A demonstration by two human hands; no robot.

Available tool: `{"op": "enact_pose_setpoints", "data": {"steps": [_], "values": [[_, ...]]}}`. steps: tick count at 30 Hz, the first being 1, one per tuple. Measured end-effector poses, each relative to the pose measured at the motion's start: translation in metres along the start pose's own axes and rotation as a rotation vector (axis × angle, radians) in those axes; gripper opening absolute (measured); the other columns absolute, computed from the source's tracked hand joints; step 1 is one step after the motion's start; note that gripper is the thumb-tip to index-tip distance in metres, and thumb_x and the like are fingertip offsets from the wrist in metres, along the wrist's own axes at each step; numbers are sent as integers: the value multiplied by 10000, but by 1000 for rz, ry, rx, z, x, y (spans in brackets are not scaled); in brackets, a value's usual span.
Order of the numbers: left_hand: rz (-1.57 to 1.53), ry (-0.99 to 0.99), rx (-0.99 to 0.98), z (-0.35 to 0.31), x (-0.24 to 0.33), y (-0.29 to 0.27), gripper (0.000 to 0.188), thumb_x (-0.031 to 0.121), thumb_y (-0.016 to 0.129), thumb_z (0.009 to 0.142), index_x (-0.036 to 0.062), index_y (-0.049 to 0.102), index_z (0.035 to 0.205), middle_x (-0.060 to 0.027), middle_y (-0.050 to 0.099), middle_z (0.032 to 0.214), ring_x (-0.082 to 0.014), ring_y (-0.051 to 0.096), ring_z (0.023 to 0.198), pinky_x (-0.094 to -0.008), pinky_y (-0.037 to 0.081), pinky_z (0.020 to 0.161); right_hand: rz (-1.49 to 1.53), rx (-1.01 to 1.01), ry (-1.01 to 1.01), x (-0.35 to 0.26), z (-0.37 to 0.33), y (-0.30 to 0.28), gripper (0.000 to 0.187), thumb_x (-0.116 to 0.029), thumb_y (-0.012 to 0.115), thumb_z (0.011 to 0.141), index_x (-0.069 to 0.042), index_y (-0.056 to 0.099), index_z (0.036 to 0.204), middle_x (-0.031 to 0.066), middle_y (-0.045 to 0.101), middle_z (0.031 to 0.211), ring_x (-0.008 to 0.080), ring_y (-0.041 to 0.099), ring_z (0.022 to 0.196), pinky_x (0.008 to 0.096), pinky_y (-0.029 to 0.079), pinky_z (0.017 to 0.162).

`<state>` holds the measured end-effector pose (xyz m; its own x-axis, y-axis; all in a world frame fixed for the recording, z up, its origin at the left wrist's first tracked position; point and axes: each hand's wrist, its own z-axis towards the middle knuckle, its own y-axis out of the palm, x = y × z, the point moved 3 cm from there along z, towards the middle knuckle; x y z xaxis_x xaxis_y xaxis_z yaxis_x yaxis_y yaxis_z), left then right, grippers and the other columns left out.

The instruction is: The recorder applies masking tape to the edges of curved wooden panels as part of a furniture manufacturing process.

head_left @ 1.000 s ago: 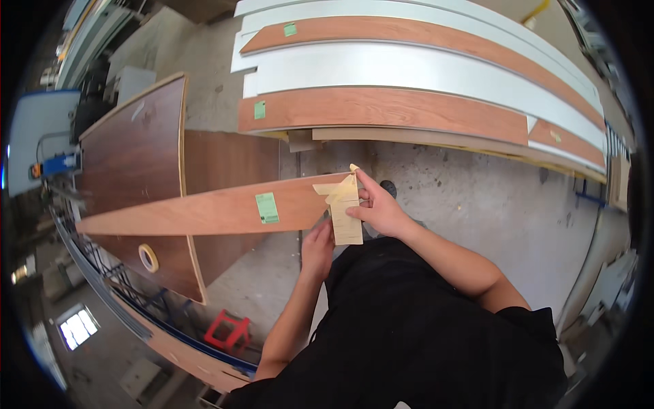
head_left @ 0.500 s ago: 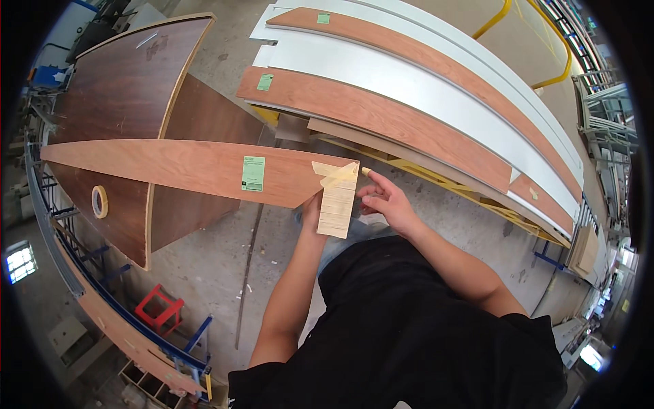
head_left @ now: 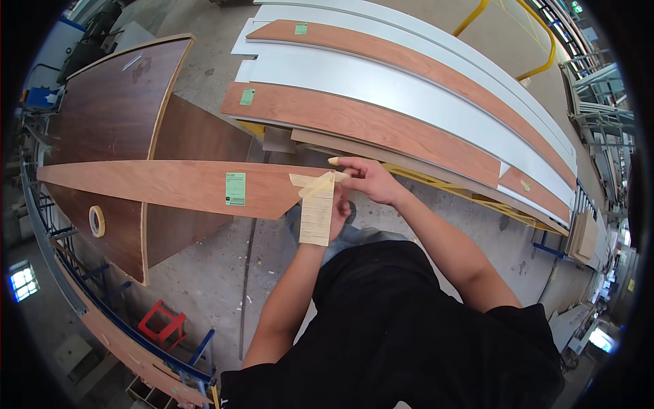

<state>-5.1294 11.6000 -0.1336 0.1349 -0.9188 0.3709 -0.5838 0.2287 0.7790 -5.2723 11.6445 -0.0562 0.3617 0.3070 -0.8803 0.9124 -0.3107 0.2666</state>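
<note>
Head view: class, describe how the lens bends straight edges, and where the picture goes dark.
Head view: the long reddish-brown wooden panel and the stacked white and wood boards curve like arcs toward the rim; black corners ring the circular image; daylight is even, without harsh shadows.

**Black short-sleeved shirt, bare forearms, one taped fingertip**

The person wears a plain black short-sleeved shirt of soft, slightly creased cloth, which fills the near middle and near right of the scene; no print or marking shows on it. The sleeve on the right ends above the elbow, and both forearms are bare, with no watch, band or glove. The right hand (head_left: 371, 180) has a pale yellowish wrap covering the tip of one finger. The left hand (head_left: 335, 217) is mostly hidden. Below the shirt's far hem, grey-blue trousers show.
</note>
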Motion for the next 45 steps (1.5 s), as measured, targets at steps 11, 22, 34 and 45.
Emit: {"op": "enact_pose_setpoints", "data": {"steps": [11, 22, 34, 45], "values": [[-36, 183, 33, -93, 61, -14, 430, 318, 420, 1005, 23, 491, 1309, -118, 599, 1241, -253, 572, 1156, -411, 475, 974, -328, 218, -91, -57, -52, -19, 557, -19, 633, 874, -16, 457, 1403, 22, 591, 900, 96, 592, 847, 245, 490, 818], [694, 370, 353, -125, 74, 9, 187, 104, 559, 974, -17, 603, 1110, -69, 665, 977, -100, 635, 850, -247, 546, 689, -744, 356, -264, -77, -25, 47, 579, -145, 727, 805, -17, 526, 1332, 169, 691, 938, 260, 694, 859, 338, 528, 775], [632, 305, 398, -126, 71, 35, 292, 143, 614, 943, -24, 566, 1177, -75, 668, 958, -82, 605, 712, -224, 512, 572, -1215, 446, -330, -81, -14, 73, 588, -83, 625, 773, 6, 457, 1330, 203, 628, 731, 382, 626, 687, 473, 507, 639], [753, 293, 419, -107, 62, 36, 295, 176, 592, 945, 12, 566, 1188, -28, 654, 864, -39, 554, 597, -198, 418, 455, -806, 295, -392, -89, -8, 108, 580, -67, 632, 757, -33, 514, 1324, 173, 620, 745, 316, 641, 659, 372, 521, 636]]}}
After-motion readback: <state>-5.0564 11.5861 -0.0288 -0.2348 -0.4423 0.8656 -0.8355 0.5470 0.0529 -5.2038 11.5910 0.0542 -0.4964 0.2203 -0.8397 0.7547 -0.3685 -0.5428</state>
